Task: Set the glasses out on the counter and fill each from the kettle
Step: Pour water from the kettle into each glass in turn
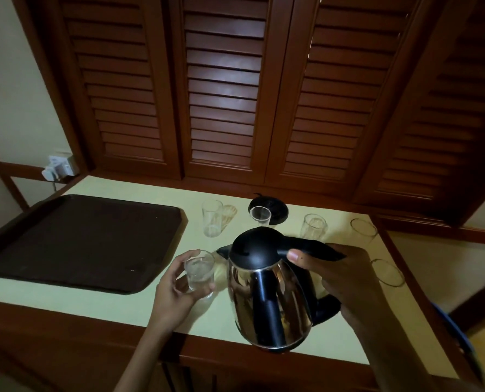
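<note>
Home: counter (116, 304), kettle (266, 301), louvred shutters (221, 89)

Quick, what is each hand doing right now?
Left hand: fingers curled round a clear glass on the counter.
Right hand: grips the handle of the steel kettle, spout towards that glass.

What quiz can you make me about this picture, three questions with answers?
1. True or false: the right hand grips the kettle.
2. What does the left hand hold? A) a glass B) a spoon C) a plate
3. How many glasses are there in all, counting the held one?
Key: 1 true; 2 A; 3 six.
</note>
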